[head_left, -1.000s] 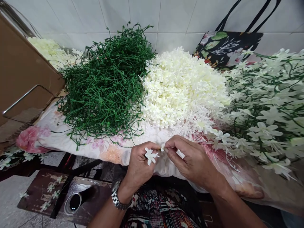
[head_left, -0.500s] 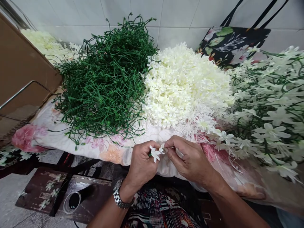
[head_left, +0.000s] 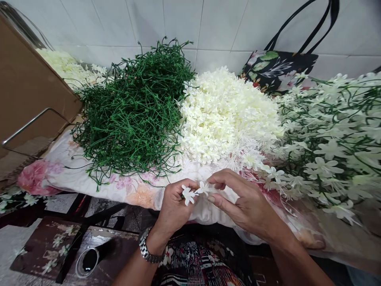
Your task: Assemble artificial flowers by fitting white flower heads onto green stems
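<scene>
My left hand (head_left: 175, 202) is closed around a green stem, most of which its fingers hide. White artificial flowers (head_left: 188, 194) stick out of that grip, one with fine white strands (head_left: 208, 190) pointing right. Just beside those strands is my right hand (head_left: 235, 194), its thumb and forefinger apart and nothing clearly gripped between them. Behind the hands lie a tangled heap of green plastic stems (head_left: 133, 115) and, to its right, a pile of loose cream-white blossoms (head_left: 226, 111). A small bunch of white strands (head_left: 241, 153) lies at that pile's front edge.
Finished-looking flower sprays (head_left: 333, 147) fill the right side. A floral cloth (head_left: 119, 190) covers the work surface. A cardboard box (head_left: 32, 91) stands left, a floral bag (head_left: 279, 69) leans at the tiled wall. Below left, a clear cup (head_left: 87, 262) sits on a brown surface.
My right thumb and forefinger have parted and drawn slightly back from the flower. The strands now show between the hands. The view has tilted up a little.
</scene>
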A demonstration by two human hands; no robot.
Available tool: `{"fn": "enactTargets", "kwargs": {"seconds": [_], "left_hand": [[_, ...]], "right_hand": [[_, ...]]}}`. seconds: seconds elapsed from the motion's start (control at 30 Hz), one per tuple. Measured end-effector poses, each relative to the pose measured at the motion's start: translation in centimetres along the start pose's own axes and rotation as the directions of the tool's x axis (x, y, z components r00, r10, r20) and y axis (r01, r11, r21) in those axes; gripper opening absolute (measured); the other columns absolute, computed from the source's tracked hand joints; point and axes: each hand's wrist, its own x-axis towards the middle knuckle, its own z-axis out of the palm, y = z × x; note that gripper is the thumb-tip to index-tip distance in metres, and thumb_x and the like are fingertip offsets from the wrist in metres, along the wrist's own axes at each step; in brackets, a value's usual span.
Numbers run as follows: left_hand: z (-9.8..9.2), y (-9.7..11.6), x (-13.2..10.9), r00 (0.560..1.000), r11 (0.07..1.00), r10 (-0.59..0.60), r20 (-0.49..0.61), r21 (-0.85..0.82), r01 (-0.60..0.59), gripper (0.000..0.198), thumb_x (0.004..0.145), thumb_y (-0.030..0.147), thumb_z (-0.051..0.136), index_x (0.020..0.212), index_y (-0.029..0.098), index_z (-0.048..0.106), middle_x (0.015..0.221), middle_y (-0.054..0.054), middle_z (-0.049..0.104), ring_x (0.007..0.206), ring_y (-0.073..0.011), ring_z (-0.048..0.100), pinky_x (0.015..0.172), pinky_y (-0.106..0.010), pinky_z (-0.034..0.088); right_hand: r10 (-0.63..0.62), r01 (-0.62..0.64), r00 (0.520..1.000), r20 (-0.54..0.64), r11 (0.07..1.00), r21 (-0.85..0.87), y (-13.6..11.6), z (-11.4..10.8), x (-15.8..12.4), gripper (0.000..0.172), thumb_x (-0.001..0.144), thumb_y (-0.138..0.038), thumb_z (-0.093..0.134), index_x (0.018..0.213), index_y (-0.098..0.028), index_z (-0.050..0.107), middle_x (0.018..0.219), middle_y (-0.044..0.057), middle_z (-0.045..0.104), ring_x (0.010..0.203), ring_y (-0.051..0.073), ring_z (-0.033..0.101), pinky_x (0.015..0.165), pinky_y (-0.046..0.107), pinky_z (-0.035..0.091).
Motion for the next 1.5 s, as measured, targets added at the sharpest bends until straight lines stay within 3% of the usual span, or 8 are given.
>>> {"fn": "enactTargets", "kwargs": {"seconds": [0.13, 0.3, 0.67, 0.97, 1.13, 1.3, 1.5], "left_hand": [[-0.2, -0.1, -0.3, 1.000, 1.000, 0.011, 0.028, 0.003, -0.011, 0.006, 0.062, 0.015, 0.052, 0.058, 0.015, 0.057, 0.050, 0.003, 0.049, 0.047, -0.0090, 0.042, 0.045, -0.018, 0.035], [-0.1, -0.3, -0.3, 0.996, 0.995, 0.081, 0.048, 0.053, -0.083, 0.010, 0.063, 0.012, 0.049, 0.058, 0.015, 0.057, 0.049, 0.004, 0.048, 0.047, -0.0087, 0.042, 0.047, -0.018, 0.036], [0.4, -0.5, 0.0, 0.991, 0.979, 0.130, 0.014, 0.156, -0.130, 0.012, 0.065, 0.011, 0.050, 0.057, 0.016, 0.057, 0.048, 0.004, 0.053, 0.044, -0.0081, 0.042, 0.044, -0.017, 0.036], [0.4, -0.9, 0.0, 0.992, 0.952, 0.114, 0.058, 0.280, -0.126, 0.015, 0.063, 0.008, 0.045, 0.056, 0.015, 0.056, 0.048, 0.005, 0.048, 0.047, -0.0084, 0.042, 0.046, -0.017, 0.034], [0.3, -1.0, -0.3, 0.983, 0.953, 0.181, 0.037, 0.240, -0.184, 0.013, 0.065, 0.007, 0.047, 0.061, 0.016, 0.057, 0.051, 0.004, 0.053, 0.048, -0.0089, 0.045, 0.047, -0.017, 0.036], [0.2, -1.0, -1.1, 0.906, 0.866, 0.422, -0.016, 0.303, -0.398, 0.014, 0.070, 0.006, 0.047, 0.068, 0.017, 0.056, 0.056, 0.002, 0.054, 0.050, -0.0103, 0.049, 0.049, -0.020, 0.038], [0.0, -0.9, -1.7, 0.762, 0.601, 0.640, 0.105, 0.549, -0.581, 0.016, 0.074, 0.005, 0.044, 0.075, 0.016, 0.056, 0.059, -0.004, 0.056, 0.054, -0.0158, 0.047, 0.050, -0.027, 0.037]], "right_hand": [[-0.086, 0.083, 0.995, -0.050, 0.994, -0.069, -0.6, -1.1, 0.1, 0.014, 0.084, -0.016, 0.055, 0.098, -0.015, 0.057, 0.087, 0.006, 0.059, 0.079, 0.014, 0.057, 0.069, 0.025, 0.048], [-0.199, 0.197, 0.980, 0.001, 0.972, -0.130, -0.4, 0.3, 0.4, 0.014, 0.085, -0.007, 0.047, 0.082, -0.013, 0.059, 0.073, 0.006, 0.059, 0.069, 0.015, 0.056, 0.061, 0.026, 0.047], [-0.201, 0.200, 0.979, -0.029, 0.979, -0.036, 0.8, 1.7, 0.6, 0.015, 0.085, -0.007, 0.044, 0.081, -0.015, 0.057, 0.069, 0.004, 0.058, 0.063, 0.012, 0.055, 0.055, 0.023, 0.047], [-0.223, 0.223, 0.975, 0.008, 0.969, -0.108, 1.0, 2.0, 0.5, 0.018, 0.085, -0.005, 0.041, 0.080, -0.014, 0.056, 0.069, 0.005, 0.058, 0.064, 0.013, 0.054, 0.056, 0.025, 0.047], [-0.174, 0.174, 0.985, 0.003, 0.984, -0.034, 0.7, 1.8, 0.4, 0.016, 0.087, -0.009, 0.043, 0.080, -0.014, 0.056, 0.069, 0.005, 0.057, 0.064, 0.013, 0.054, 0.056, 0.024, 0.046], [0.006, -0.003, 1.000, -0.030, 0.993, 0.122, -0.1, 0.8, 0.1, 0.007, 0.085, -0.015, 0.051, 0.085, -0.017, 0.058, 0.075, 0.003, 0.060, 0.069, 0.012, 0.057, 0.061, 0.024, 0.047], [0.117, -0.109, 0.992, -0.039, 0.980, 0.164, -1.0, 0.9, -0.4, 0.008, 0.082, -0.016, 0.052, 0.077, -0.017, 0.058, 0.069, 0.001, 0.057, 0.063, 0.011, 0.054, 0.056, 0.023, 0.044]]}}
